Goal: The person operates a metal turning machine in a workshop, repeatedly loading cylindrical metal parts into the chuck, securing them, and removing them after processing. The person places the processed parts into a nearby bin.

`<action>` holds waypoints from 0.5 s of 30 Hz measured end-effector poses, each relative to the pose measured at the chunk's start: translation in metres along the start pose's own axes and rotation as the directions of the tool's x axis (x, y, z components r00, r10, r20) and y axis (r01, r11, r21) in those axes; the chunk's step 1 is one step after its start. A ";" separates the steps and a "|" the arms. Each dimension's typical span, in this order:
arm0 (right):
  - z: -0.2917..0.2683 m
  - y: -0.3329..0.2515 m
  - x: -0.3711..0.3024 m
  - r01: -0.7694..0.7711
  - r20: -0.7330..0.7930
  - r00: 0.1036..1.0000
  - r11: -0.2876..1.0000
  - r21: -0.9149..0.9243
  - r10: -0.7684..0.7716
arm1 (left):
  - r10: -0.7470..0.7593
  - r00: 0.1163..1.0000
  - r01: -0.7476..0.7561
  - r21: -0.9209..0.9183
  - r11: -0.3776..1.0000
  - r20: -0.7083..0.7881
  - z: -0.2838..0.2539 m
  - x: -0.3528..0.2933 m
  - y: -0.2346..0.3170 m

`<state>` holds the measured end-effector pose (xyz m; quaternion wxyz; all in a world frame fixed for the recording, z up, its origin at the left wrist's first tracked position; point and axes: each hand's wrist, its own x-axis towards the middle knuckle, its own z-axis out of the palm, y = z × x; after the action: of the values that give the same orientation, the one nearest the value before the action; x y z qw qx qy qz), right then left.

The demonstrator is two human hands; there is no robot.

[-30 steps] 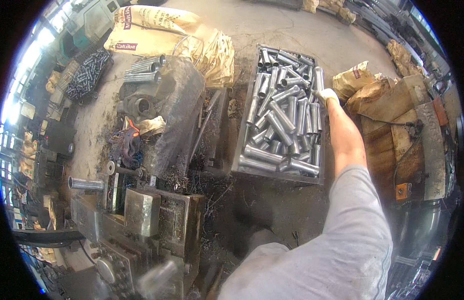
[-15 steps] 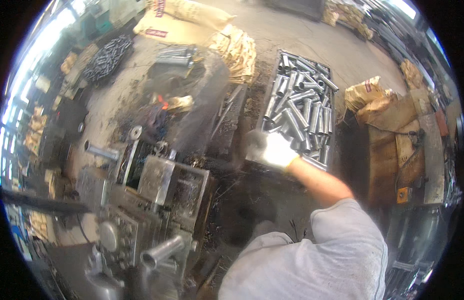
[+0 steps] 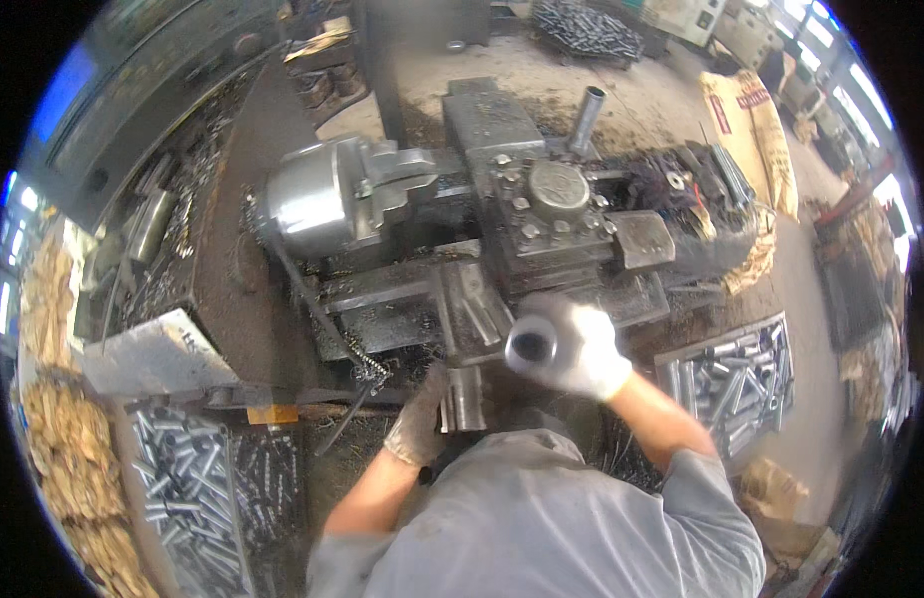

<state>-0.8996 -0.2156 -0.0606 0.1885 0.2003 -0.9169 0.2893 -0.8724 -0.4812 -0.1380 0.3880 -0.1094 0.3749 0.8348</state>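
On the near side of the square grey steel tool post with a round cap (image 3: 559, 189), the right hand (image 3: 590, 349), in a white glove, grasps a silvery hollow metal tube (image 3: 529, 339), its dark open end showing at the glove's left. The tube lies between the two hands. The left hand (image 3: 419, 424), in a grey glove, lies nearer the person and left of the post, beside a ribbed grey metal piece (image 3: 466, 399); its grip cannot be told. Left of the post sits a silvery cylindrical chuck (image 3: 317, 197).
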 end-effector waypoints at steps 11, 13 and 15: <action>0.132 0.046 0.027 -0.292 0.385 0.839 0.916 -0.274 0.383 | 0.425 0.840 -0.437 0.044 0.898 -0.337 -0.076 0.042 0.067; 0.108 0.045 0.046 -0.527 0.373 0.833 0.790 0.312 0.408 | 0.518 0.765 -0.458 0.242 0.855 -0.383 -0.077 0.051 0.077; 0.079 0.034 0.069 -0.620 0.514 0.780 0.550 0.559 0.358 | 0.571 0.669 -0.461 0.336 0.821 -0.476 -0.057 0.060 0.083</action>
<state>-0.9925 -0.2556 -0.1040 -0.1538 0.0349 -0.7706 0.6175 -0.9797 -0.5222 -0.1607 0.0165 -0.1998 0.5633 0.8016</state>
